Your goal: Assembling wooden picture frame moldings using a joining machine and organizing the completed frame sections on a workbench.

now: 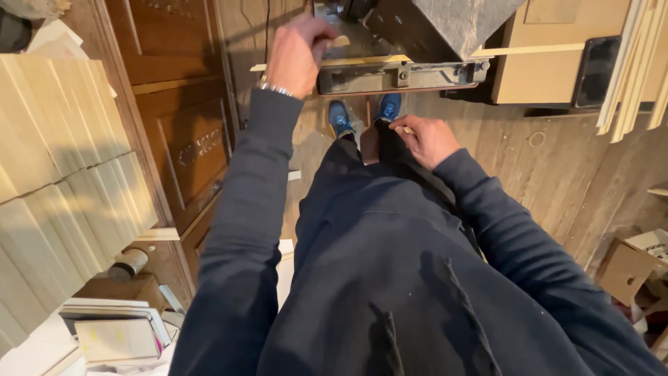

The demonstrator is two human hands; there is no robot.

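My left hand (296, 52) reaches forward and presses on a long thin wooden strip (529, 49) that lies across the metal bed of a cutting machine (400, 75). The fingers curl over the strip near its left end. My right hand (423, 138) hangs lower, near my thigh, pinching a small light wooden piece (407, 129) between thumb and fingers. My blue shoes (339, 118) stand on the plank floor just below the machine.
Stacks of pale cut wooden slats (66, 174) fill the left side beside a dark wooden cabinet door (184, 139). More thin strips (637, 69) lean at the upper right. A cardboard box (626, 268) sits at the lower right, papers and a can at the lower left.
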